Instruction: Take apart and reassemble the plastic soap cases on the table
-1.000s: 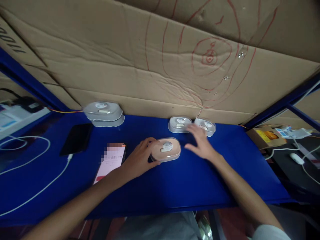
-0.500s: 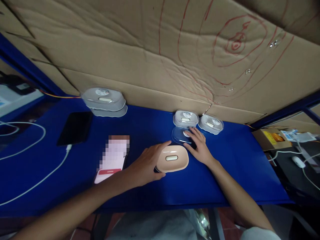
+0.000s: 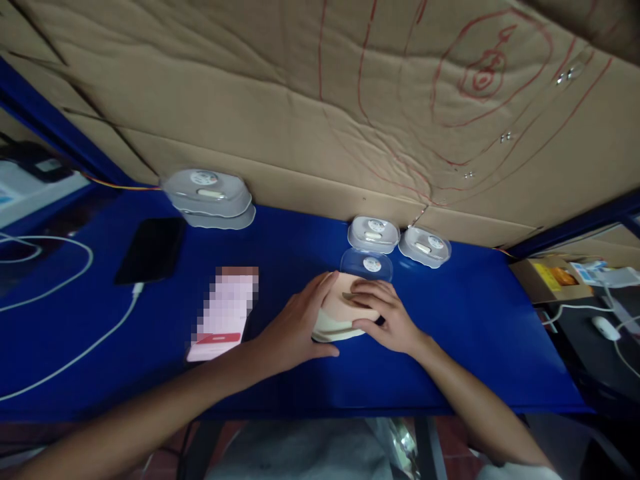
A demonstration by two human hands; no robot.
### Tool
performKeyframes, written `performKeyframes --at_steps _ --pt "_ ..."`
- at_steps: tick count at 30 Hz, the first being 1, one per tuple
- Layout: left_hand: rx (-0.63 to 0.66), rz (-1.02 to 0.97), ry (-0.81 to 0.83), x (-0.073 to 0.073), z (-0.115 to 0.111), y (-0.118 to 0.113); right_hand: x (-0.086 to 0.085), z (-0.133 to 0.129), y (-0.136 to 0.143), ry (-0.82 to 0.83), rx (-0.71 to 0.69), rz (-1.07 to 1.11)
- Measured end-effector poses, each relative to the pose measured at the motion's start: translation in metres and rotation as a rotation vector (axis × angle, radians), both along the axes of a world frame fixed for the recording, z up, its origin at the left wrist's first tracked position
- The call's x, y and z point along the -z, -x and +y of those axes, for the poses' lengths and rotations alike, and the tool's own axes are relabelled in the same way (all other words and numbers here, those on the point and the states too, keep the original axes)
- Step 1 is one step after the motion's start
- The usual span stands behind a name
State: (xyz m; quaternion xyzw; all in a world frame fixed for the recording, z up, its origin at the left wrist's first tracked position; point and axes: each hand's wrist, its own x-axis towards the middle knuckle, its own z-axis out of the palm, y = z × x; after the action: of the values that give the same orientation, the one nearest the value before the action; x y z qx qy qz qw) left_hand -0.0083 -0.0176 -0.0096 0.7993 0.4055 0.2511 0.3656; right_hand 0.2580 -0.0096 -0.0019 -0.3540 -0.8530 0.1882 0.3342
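Observation:
A peach-coloured dish (image 3: 340, 299) is tilted up at the middle of the blue table, with a cream-coloured piece (image 3: 334, 328) under it. My left hand (image 3: 305, 320) wraps round the left side of the dish, its thumb near the front edge. On the right side, my right hand (image 3: 385, 313) grips the dish, fingers over its top and thumb at the front. Just behind the hands lies a clear lid (image 3: 367, 265) with a round white sticker.
Two grey lidded dishes (image 3: 373, 235) (image 3: 425, 247) stand by the cardboard wall (image 3: 250, 100). A larger lidded stack (image 3: 213, 197), a black phone (image 3: 151, 250) on a white cable and a lit phone (image 3: 225, 313) are at the left. A cardboard box (image 3: 550, 280) is at the right.
My right hand has moved from the clear lid down onto the peach dish and gripped it. The dish has gone from flat to tilted, showing the cream-coloured piece beneath.

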Motion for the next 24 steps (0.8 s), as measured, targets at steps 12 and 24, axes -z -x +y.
performKeyframes --at_steps 12,24 --pt "0.085 -0.672 1.069 -0.04 0.016 0.005 -0.007 0.025 -0.029 0.628 0.52 0.795" --pt "-0.051 -0.113 0.075 -0.003 0.007 0.003 -0.014 -0.01 -0.003 -0.129 -0.089 -0.319"
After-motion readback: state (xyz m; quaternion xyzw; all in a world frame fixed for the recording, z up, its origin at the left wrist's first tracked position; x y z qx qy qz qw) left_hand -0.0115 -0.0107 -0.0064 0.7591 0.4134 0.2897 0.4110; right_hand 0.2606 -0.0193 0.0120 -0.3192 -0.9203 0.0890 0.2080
